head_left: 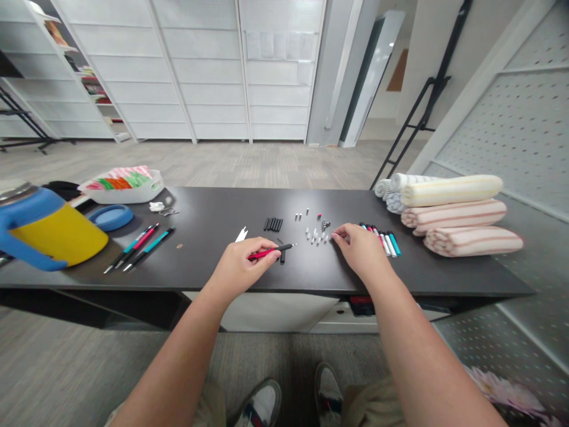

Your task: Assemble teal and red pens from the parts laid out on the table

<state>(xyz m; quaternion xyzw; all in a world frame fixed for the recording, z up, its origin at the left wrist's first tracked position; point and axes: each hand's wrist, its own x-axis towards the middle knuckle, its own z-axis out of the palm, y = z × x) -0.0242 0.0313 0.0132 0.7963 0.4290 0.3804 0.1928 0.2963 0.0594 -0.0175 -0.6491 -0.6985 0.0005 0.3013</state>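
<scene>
My left hand [242, 264] is closed round a red and black pen [272, 251], held level just above the dark table [208, 219], tip pointing right. My right hand [359, 246] rests on the table with its fingertips pinched at a scatter of small white and silver pen parts [316, 236]; whether anything is between them I cannot make out. A row of black pen pieces [273, 224] lies behind the pen. Several coloured pen barrels [383, 239] lie just right of my right hand.
Three finished pens [140, 246] lie at the left, beside a yellow and blue jug [47, 228], a blue lid [110, 217] and a white tray [122, 193] of coloured items. Rolled striped towels [453, 216] are stacked at the right. My shoes show under the table edge.
</scene>
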